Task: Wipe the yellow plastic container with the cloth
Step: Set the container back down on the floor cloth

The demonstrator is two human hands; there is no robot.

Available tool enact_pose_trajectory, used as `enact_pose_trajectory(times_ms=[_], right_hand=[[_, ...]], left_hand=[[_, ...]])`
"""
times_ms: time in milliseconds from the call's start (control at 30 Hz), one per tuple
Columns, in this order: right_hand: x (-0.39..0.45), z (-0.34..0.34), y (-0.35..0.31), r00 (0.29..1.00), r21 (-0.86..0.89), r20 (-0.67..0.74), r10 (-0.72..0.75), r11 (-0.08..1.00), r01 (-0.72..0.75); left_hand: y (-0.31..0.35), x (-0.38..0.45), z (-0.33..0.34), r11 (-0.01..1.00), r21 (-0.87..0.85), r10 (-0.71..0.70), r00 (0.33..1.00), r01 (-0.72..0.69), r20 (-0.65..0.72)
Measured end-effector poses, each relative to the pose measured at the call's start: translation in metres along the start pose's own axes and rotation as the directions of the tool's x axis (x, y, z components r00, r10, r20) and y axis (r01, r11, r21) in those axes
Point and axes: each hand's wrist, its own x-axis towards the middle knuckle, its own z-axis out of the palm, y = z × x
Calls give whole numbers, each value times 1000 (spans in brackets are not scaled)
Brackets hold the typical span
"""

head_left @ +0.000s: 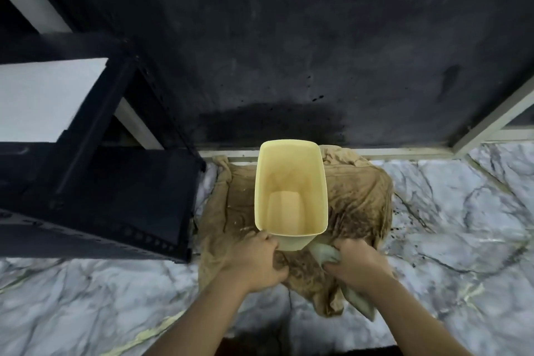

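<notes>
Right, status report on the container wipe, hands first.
Left hand grips yellow container at its near base. Right hand holds pale cloth against the container's near right corner. Container stands upright on brown towel. Nothing in the way.

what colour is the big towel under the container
Brown, with dirty stains, the towel in the head view.

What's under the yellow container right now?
The yellow container stands on a stained brown towel spread over the marble floor. The towel directly beneath its base is hidden. The left hand holds its near corner; the right hand grips a pale cloth.
</notes>
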Motion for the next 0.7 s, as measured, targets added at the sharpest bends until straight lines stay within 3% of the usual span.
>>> enact_pose_trajectory(times_ms=[300, 700], right_hand=[[-89, -128, -41, 999, -66, 5, -42, 997, 42], [-240, -316, -81, 987, -101, -150, -49, 994, 34]], left_hand=[[33, -87, -127, 997, -70, -30, 998, 33, 51], [88, -230, -311, 1000, -17, -2, 998, 1, -69]])
